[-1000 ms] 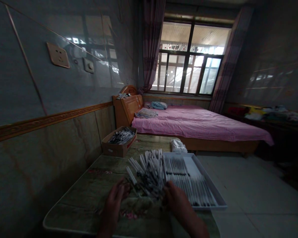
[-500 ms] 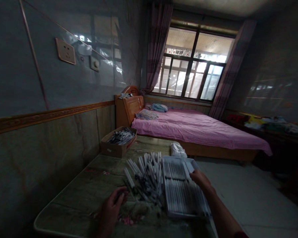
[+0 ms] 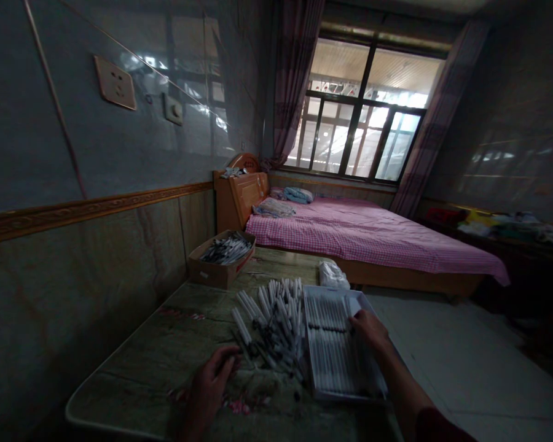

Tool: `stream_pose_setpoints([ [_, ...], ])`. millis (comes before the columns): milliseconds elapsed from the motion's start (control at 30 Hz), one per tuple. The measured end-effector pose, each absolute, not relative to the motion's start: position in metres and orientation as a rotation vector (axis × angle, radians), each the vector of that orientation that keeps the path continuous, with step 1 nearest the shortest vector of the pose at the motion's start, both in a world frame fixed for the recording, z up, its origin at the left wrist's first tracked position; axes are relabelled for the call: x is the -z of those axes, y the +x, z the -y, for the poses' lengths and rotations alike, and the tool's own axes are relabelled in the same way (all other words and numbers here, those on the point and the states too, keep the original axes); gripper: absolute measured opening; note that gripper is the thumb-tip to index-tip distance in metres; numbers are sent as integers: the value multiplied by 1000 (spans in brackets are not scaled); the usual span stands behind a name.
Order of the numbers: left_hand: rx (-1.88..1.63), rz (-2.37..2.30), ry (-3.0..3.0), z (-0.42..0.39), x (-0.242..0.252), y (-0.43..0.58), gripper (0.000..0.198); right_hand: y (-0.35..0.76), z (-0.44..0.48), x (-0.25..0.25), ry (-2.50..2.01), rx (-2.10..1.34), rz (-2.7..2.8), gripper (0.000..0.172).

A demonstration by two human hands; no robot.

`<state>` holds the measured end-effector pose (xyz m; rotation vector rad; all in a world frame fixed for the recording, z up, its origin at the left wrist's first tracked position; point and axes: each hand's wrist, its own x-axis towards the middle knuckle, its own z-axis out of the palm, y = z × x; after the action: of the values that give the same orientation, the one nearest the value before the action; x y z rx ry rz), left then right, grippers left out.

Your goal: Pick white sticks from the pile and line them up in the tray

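Observation:
My right hand (image 3: 371,328) is over the right side of a shallow white tray (image 3: 332,398), with fingers pinched at the end of the upper row. It seems to have a pen there, mostly hidden by the fingers. Inside the tray, slim whitish pens (image 3: 334,362) with dark ends lie side by side in two rows. Left of the tray is a loose heap of similar pens (image 3: 281,313), some with black parts. My left hand (image 3: 214,374) rests near the heap's front left, fingers half curled and thumb apart, with nothing visible in it.
A cardboard box (image 3: 212,274) full of dark and pale pens stands at the table's back left, by the wall. A white plastic bag (image 3: 332,274) lies behind the tray. Beyond the marbled table (image 3: 142,368) is a bed (image 3: 350,233) with a pink checked sheet.
My right hand has drawn slightly nearer and lower over the tray's upper row. My left hand stays by the heap, its fingers a little more extended. The view has shifted slightly.

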<state>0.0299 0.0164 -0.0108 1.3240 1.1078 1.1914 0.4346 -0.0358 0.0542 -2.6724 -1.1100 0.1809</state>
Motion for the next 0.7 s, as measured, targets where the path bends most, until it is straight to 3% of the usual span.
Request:
stream_pose_setpoints([
  [700, -1198, -1084, 1314, -12, 8, 34, 27, 407, 51, -63, -2717, -52, 1402, 27],
])
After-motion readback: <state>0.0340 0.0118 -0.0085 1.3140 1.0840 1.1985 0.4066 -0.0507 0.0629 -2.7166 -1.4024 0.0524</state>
